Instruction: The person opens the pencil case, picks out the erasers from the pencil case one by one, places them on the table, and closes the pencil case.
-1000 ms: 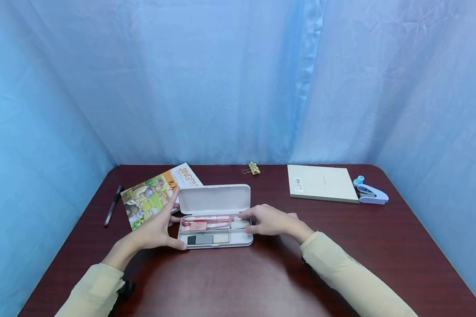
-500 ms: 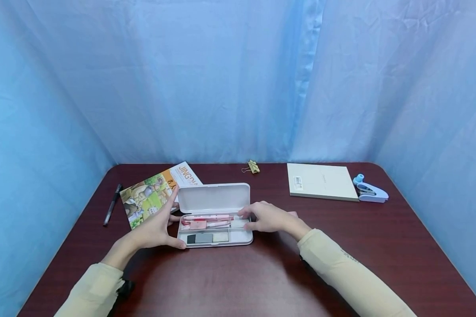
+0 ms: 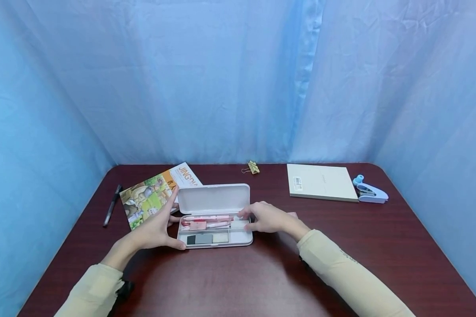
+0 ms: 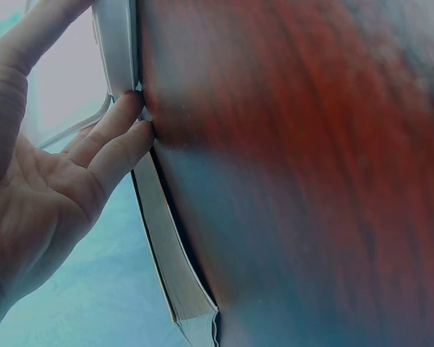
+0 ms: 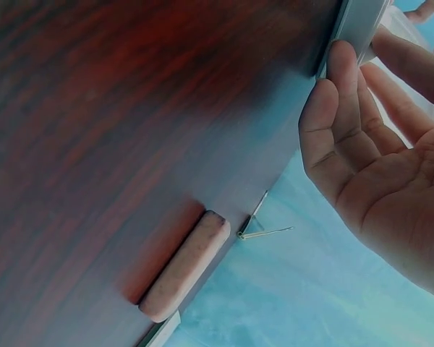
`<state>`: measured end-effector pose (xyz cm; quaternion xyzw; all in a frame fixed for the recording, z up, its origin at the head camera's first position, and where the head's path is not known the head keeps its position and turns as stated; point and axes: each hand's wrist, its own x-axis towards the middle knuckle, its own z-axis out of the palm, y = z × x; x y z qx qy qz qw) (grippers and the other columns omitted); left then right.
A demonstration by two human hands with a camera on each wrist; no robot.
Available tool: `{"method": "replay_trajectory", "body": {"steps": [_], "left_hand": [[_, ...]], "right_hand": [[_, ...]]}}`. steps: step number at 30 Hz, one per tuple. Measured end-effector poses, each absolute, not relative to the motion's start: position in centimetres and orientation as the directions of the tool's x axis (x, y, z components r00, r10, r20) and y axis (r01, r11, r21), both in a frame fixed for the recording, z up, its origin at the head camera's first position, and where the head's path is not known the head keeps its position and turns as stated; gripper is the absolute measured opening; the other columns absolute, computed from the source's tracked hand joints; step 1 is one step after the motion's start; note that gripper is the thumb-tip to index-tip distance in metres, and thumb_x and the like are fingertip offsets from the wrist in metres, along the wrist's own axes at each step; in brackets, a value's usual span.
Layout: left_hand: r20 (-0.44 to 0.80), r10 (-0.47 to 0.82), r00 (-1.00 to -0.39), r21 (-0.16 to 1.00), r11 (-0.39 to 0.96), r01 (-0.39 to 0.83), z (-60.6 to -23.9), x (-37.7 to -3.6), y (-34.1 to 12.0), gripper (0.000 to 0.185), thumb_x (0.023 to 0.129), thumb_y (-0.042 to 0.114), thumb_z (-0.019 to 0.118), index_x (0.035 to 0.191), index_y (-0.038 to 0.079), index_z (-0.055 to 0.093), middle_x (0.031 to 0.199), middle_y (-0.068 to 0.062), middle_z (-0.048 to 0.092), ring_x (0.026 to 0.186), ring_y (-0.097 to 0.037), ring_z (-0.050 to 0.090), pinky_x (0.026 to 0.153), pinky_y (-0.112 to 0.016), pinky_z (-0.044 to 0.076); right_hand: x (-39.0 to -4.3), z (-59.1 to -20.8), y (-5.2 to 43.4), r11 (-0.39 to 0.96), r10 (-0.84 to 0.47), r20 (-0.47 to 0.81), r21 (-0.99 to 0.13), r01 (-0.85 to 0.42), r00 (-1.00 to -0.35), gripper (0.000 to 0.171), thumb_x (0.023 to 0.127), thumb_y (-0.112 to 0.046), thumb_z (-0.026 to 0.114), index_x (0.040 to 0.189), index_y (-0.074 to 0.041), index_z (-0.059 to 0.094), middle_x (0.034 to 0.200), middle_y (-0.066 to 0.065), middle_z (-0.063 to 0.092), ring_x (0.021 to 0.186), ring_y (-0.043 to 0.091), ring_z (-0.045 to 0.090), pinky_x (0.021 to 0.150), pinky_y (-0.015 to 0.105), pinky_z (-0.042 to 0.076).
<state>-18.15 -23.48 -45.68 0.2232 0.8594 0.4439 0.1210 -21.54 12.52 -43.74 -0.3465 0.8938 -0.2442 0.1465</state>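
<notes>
A white pencil case (image 3: pixel 238 240) lies open mid-table with its lid (image 3: pixel 214 199) raised at the back. Inside are pink pens (image 3: pixel 208 218), a pink block (image 3: pixel 198 225), a white eraser (image 3: pixel 238 223) and grey blocks (image 3: pixel 206 238). My left hand (image 3: pixel 164 224) touches the case's left end, thumb at the front corner and index finger straight up along the lid's edge. In the left wrist view the straight fingers (image 4: pixel 112 141) rest against the case (image 4: pixel 119 43). My right hand (image 3: pixel 262 219) touches the right end, and its loosely bent fingers (image 5: pixel 343 108) lie on the case edge (image 5: pixel 358 25).
A colourful book (image 3: pixel 154 196) and a black pen (image 3: pixel 113 204) lie to the left. A gold binder clip (image 3: pixel 254 167) sits at the back. A beige notebook (image 3: pixel 321 182) and a blue stapler (image 3: pixel 370 191) are at the right. A pinkish oblong piece (image 5: pixel 184 264) lies behind my right hand.
My right hand's fingers have shifted slightly at the case's right end. The left hand and the case stay where they were.
</notes>
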Motion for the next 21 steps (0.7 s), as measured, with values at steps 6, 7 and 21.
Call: {"method": "replay_trajectory", "body": {"steps": [6, 7, 21], "left_hand": [[-0.015, 0.488, -0.873, 0.818, 0.508, 0.270, -45.71, -18.20, -23.37, 0.146, 0.068, 0.028, 0.098, 0.159, 0.041, -0.015, 0.160, -0.024, 0.024, 0.129, -0.038, 0.056, 0.107, -0.057, 0.040], [-0.016, 0.487, -0.873, 0.816, 0.510, 0.270, -45.69, -18.18, -23.36, 0.146, 0.068, 0.028, 0.098, 0.159, 0.041, -0.015, 0.160, -0.025, 0.024, 0.128, -0.037, 0.056, 0.107, -0.057, 0.040], [-0.026, 0.485, -0.874, 0.813, 0.519, 0.264, -45.66, -18.23, -23.37, 0.145, 0.068, 0.028, 0.097, 0.159, 0.041, -0.015, 0.158, -0.025, 0.026, 0.129, -0.038, 0.056, 0.108, -0.057, 0.039]], "right_hand": [[-21.47, -43.81, 12.55, 0.642, -0.689, -0.086, -0.533, -0.551, -0.719, 0.037, 0.090, -0.012, 0.077, 0.127, -0.007, 0.072, 0.113, 0.002, 0.072, 0.093, 0.015, 0.064, 0.086, 0.033, 0.052], [-21.48, -43.81, 12.54, 0.642, -0.690, -0.084, -0.531, -0.553, -0.719, 0.037, 0.090, -0.012, 0.077, 0.127, -0.007, 0.072, 0.114, 0.002, 0.072, 0.093, 0.015, 0.064, 0.087, 0.033, 0.052], [-21.48, -43.79, 12.58, 0.620, -0.711, -0.060, -0.522, -0.586, -0.700, 0.029, 0.088, -0.011, 0.079, 0.117, -0.007, 0.076, 0.115, 0.003, 0.071, 0.097, 0.015, 0.061, 0.089, 0.033, 0.051]]}}
